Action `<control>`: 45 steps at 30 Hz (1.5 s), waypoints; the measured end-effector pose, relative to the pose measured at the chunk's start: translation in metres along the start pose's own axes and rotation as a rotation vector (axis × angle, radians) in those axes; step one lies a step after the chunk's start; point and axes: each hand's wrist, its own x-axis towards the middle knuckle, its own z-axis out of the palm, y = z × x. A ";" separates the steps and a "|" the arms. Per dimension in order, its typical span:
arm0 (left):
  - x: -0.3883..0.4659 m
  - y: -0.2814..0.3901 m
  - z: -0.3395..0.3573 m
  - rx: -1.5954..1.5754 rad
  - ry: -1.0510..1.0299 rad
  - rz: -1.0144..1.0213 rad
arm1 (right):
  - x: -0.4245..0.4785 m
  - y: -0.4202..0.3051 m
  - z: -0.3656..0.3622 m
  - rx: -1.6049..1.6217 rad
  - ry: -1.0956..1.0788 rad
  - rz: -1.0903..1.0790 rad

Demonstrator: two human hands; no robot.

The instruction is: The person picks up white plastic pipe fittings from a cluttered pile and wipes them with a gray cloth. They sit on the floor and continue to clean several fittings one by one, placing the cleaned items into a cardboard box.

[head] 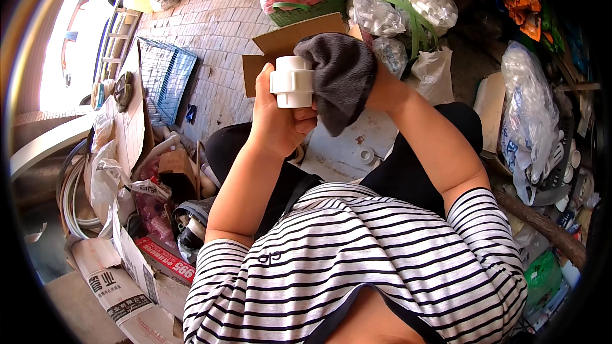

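A white plastic pipe union (pixel 292 82) is held up before me by my left hand (pixel 275 122), thumb along its left side and fingers curled beneath. A dark grey cloth (pixel 342 76) hangs from my right hand (pixel 387 88) and meets the fitting's right side. The cloth hides most of my right fingers. Below and beyond my hands, an open cardboard box (pixel 301 33) shows its flaps. On a pale, stained surface (pixel 339 153) between my knees lies a small white plastic ring (pixel 365 155).
Bags of white fittings (pixel 430 2) and a green basket (pixel 311 7) with a pink bag stand ahead. A blue wire crate (pixel 169 79) is on the brick floor (pixel 210 43) to the left. Cardboard cartons (pixel 124 291) crowd my left, a wooden pole (pixel 540 227) my right.
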 end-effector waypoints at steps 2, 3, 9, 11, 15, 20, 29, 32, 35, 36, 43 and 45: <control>-0.002 0.004 -0.003 -0.069 -0.117 -0.103 | 0.001 -0.006 -0.012 0.165 -0.005 0.036; -0.002 0.006 -0.004 -0.103 -0.177 -0.156 | 0.003 -0.007 -0.013 0.044 -0.014 -0.010; 0.001 0.009 0.003 -0.022 0.003 -0.064 | 0.002 0.001 -0.005 0.196 0.055 0.022; 0.001 0.009 0.002 0.014 -0.033 -0.016 | 0.003 -0.005 -0.007 0.265 0.074 0.036; -0.004 0.007 0.008 0.004 -0.011 0.052 | 0.003 -0.003 -0.003 0.293 0.109 0.003; -0.001 0.006 -0.001 -0.037 -0.084 0.026 | 0.007 0.003 -0.016 0.598 -0.139 0.273; 0.004 0.007 0.002 -0.097 -0.079 -0.043 | -0.007 0.013 0.000 0.898 0.179 0.431; 0.005 0.007 0.001 -0.064 -0.062 -0.044 | -0.011 0.003 0.001 0.957 0.064 0.556; 0.006 0.008 0.000 -0.026 -0.026 -0.040 | -0.010 0.002 0.001 1.009 0.102 0.512; 0.007 0.008 -0.001 -0.026 -0.021 -0.041 | -0.010 0.002 0.002 0.916 0.124 0.446; 0.007 0.010 -0.005 -0.036 -0.010 -0.088 | -0.002 -0.004 -0.010 0.111 0.055 0.077; 0.004 0.010 -0.003 -0.054 0.012 -0.092 | 0.006 -0.017 -0.014 -0.307 -0.117 0.044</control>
